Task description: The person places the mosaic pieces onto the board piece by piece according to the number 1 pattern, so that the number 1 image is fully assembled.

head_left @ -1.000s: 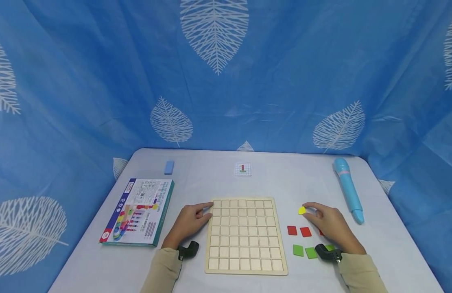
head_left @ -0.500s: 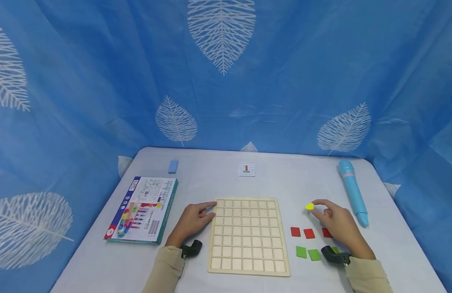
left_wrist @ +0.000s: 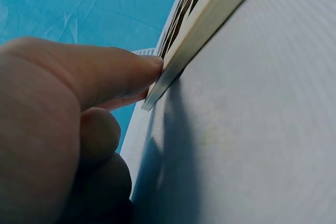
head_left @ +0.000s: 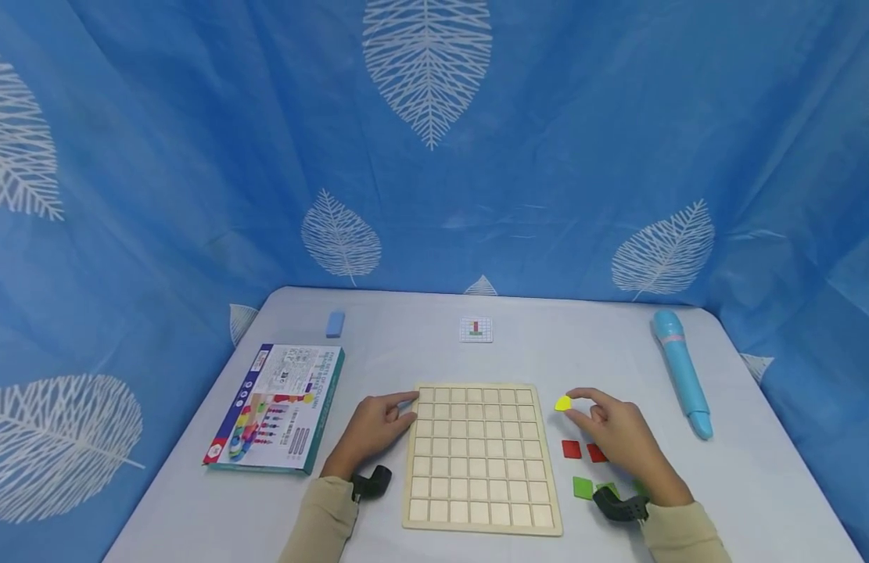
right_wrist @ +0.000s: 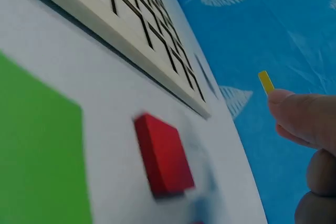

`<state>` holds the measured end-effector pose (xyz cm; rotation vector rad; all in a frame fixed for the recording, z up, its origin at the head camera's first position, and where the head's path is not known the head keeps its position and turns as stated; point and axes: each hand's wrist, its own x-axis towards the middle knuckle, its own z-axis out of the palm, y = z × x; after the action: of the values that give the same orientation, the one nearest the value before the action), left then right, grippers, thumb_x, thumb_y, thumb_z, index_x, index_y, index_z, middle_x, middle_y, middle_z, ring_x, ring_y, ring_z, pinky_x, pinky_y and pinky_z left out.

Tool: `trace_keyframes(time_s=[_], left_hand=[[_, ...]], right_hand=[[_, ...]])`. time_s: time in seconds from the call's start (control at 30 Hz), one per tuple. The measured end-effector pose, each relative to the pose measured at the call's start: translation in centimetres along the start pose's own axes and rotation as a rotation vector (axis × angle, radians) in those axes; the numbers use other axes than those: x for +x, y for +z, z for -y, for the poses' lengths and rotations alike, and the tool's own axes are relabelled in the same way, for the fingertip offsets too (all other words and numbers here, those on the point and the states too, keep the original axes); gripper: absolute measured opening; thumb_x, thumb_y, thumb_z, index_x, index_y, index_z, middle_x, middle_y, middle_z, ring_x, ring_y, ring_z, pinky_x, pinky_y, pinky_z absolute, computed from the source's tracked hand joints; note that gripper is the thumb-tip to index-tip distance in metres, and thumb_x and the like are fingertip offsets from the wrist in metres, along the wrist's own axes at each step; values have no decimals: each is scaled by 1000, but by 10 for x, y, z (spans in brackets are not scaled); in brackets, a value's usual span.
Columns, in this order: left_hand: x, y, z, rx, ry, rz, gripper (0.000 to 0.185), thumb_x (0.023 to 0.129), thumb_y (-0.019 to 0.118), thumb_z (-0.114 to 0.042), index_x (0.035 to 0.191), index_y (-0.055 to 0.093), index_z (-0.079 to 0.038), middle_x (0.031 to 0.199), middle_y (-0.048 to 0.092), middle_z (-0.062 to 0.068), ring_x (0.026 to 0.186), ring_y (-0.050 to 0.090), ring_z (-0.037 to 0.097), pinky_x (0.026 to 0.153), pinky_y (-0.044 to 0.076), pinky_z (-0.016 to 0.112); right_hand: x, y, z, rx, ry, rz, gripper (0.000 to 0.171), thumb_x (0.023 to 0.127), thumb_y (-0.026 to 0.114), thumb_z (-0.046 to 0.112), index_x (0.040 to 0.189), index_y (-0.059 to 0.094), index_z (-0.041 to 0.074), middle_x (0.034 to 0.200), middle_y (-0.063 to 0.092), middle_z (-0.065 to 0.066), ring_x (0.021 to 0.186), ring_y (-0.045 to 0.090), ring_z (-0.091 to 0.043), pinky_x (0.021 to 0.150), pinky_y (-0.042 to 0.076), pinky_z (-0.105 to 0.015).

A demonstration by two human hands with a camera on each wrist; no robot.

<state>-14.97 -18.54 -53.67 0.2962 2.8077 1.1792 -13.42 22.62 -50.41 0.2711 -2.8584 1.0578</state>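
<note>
The right hand (head_left: 620, 439) has carried the yellow tile (head_left: 563, 403) toward the board (head_left: 480, 457).

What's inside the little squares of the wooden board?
Every square of the wooden board looks empty, just bare wood. The right hand holds the yellow tile beside it; the left hand touches its edge.

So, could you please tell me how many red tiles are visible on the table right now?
2 show: one red tile lies right of the wooden grid board, and a second red tile is partly covered by the right hand. Another may be hidden under that hand.
</note>
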Motion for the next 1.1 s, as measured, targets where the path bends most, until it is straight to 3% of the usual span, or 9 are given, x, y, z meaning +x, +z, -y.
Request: trace_keyframes(time_s=[0.1, 0.37, 0.53, 0.8, 1.1], left_hand=[[0, 0, 1, 22, 11, -3, 38, 97, 72, -29, 133, 70, -17, 52, 39, -9, 45, 35, 6, 47, 31, 24], [2, -1, 5, 168, 119, -62, 34, 98, 70, -37, 129, 73, -25, 51, 36, -13, 45, 30, 4, 48, 29, 24], [3, 0, 5, 187, 125, -56, 35, 99, 68, -40, 132, 71, -28, 51, 36, -13, 45, 31, 4, 48, 29, 24], [4, 3, 6, 188, 105, -74, 36, 98, 68, -44, 131, 72, -30, 51, 38, -13, 46, 31, 4, 49, 29, 24], [4, 5, 6, 168, 100, -71, 35, 98, 68, -43, 131, 72, -30, 52, 38, -13, 46, 32, 5, 49, 30, 25]], right_hand=[[2, 10, 7, 14, -23, 11, 35, 92, 79, 27, 123, 70, 12, 55, 38, 9, 41, 32, -7, 42, 30, -26], [12, 25, 29, -21, -74, 66, 33, 93, 78, 28, 123, 70, 16, 53, 35, 10, 42, 29, -6, 43, 28, -25], [15, 36, 40, -14, -96, 90, 32, 93, 77, 30, 123, 72, 17, 53, 37, 11, 44, 30, -5, 45, 28, -25], [21, 60, 55, 77, -129, 26, 33, 91, 80, 29, 120, 74, 15, 53, 37, 13, 45, 27, -2, 45, 28, -24], [27, 80, 70, 142, -115, 13, 32, 90, 80, 29, 119, 76, 15, 52, 37, 13, 44, 28, -2, 45, 30, -24]])
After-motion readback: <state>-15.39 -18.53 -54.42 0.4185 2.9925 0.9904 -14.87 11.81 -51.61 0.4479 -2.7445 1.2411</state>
